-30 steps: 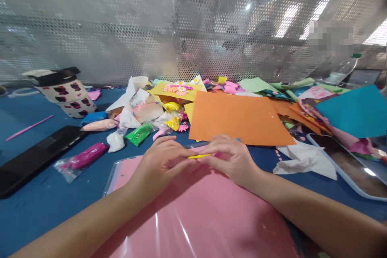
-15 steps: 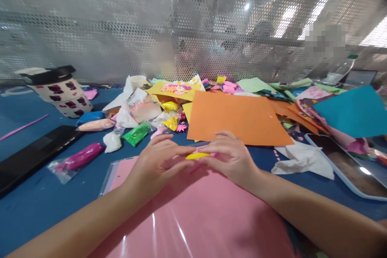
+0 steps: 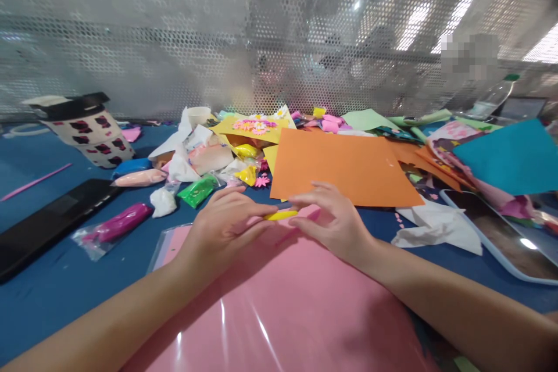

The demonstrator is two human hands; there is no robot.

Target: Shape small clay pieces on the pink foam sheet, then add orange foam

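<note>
Between thumb and fingers of my left hand (image 3: 229, 226) is a slim yellow strip of modelling clay (image 3: 281, 215), pointing to the right. My right hand (image 3: 333, 218) is at its other end, thumb and fingers apart around the tip; whether they touch it I cannot tell. Both hands are above a pink sheet in a clear plastic cover (image 3: 296, 302). A pink raised piece (image 3: 300, 224) shows behind and below the fingers, partly hidden by my right thumb.
An orange sheet (image 3: 340, 168) lies just beyond my hands. Bagged clay sits at the left: green (image 3: 198, 190), magenta (image 3: 117, 222) and white (image 3: 163, 202). A patterned cup (image 3: 93, 136) stands far left, a phone (image 3: 501, 238) lies right beside crumpled tissue (image 3: 440, 226).
My right thumb and fingers have spread apart from their pinch on the yellow clay. The clay has shifted slightly left and up, staying in my left hand.
</note>
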